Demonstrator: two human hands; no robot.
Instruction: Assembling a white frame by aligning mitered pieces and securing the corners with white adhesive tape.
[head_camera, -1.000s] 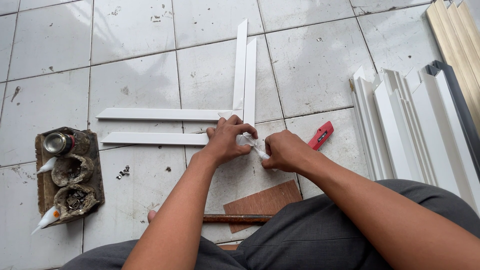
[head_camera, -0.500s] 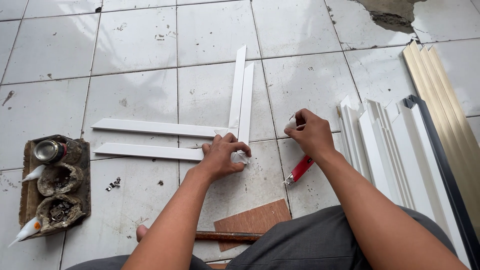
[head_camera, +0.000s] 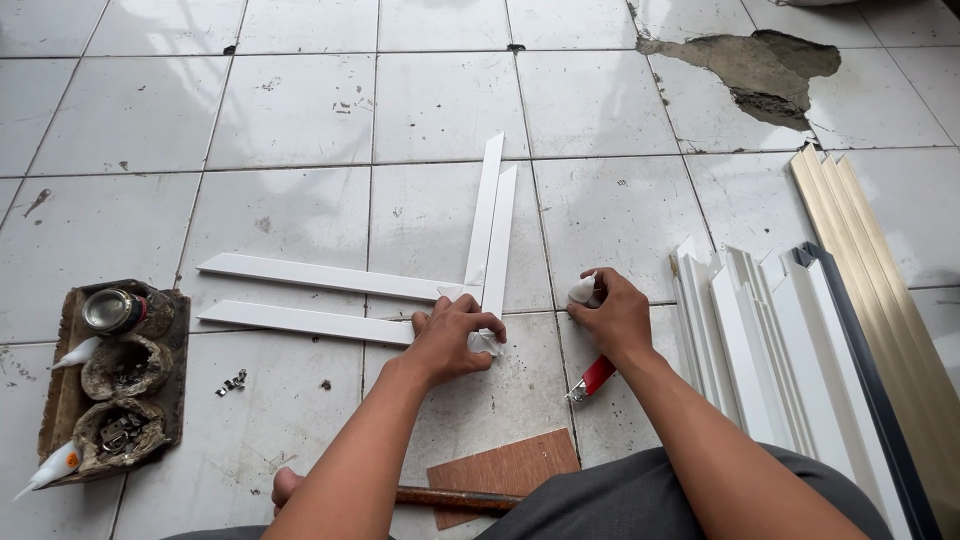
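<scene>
Four white moulding strips lie on the tiled floor as two nested L shapes: two long ones (head_camera: 320, 278) run left and two (head_camera: 490, 235) run away from me. My left hand (head_camera: 452, 338) presses on the corner where they meet, its fingers curled over a crumpled white wad (head_camera: 484, 343). To the right of that corner, my right hand (head_camera: 612, 315) rests on the tile, closed round a small white bottle (head_camera: 583, 290). A red utility knife (head_camera: 592, 378) lies on the floor just under my right wrist.
A wooden board (head_camera: 62, 400) at the left carries a tin can (head_camera: 112, 310), crusted bowls and glue tubes. Stacked white mouldings (head_camera: 760, 330) and beige ones (head_camera: 870, 250) lie at the right. A brown plywood piece (head_camera: 505, 468) and a wooden handle (head_camera: 450, 497) lie near my legs. A broken tile patch (head_camera: 750, 65) shows at the far right.
My right hand left the corner joint and moved right, now holding the small white bottle above the red knife. My left hand stayed on the corner. The view tilted upward.
</scene>
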